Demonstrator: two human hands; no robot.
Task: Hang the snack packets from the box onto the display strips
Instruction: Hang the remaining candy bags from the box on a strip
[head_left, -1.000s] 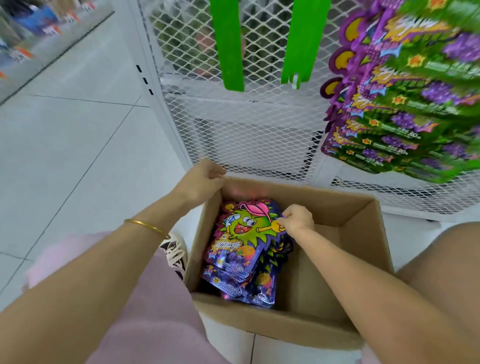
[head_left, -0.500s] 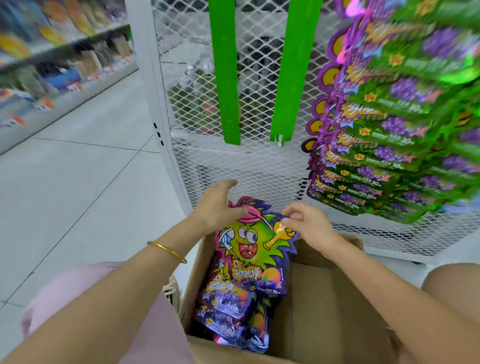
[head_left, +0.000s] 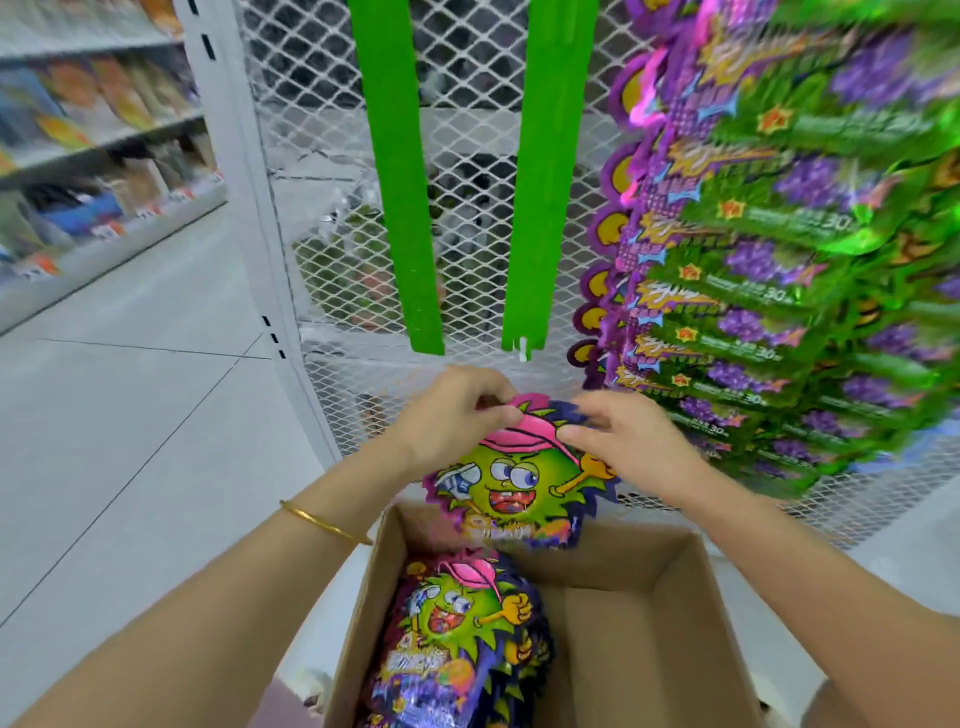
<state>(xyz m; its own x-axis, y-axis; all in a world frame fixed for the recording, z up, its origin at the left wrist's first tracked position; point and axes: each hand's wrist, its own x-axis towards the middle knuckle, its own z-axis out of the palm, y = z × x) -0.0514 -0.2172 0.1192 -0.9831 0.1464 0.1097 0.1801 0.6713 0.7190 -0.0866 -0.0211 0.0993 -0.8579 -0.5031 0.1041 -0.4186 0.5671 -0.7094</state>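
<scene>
While in both hands (head_left: 457, 418) (head_left: 626, 441), packet (head_left: 514, 488) upright.

Both bare forearms extending forward from lower corners, converging mid-frame. Left hand (head_left: 454, 418) pinching top edge of purple-and-green foil snack packet with cartoon face (head_left: 519, 488), thumb and curled fingers pressing on pink cap print. Right hand (head_left: 636, 441) pinching same top edge from right side, back of hand facing up. Hands lying just beside each other. Thin gold bangle (head_left: 324, 522) sitting on left wrist.

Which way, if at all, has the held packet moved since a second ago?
Yes, upward: the packet has left the box and now hangs above its far rim, nearer the strips.
</scene>
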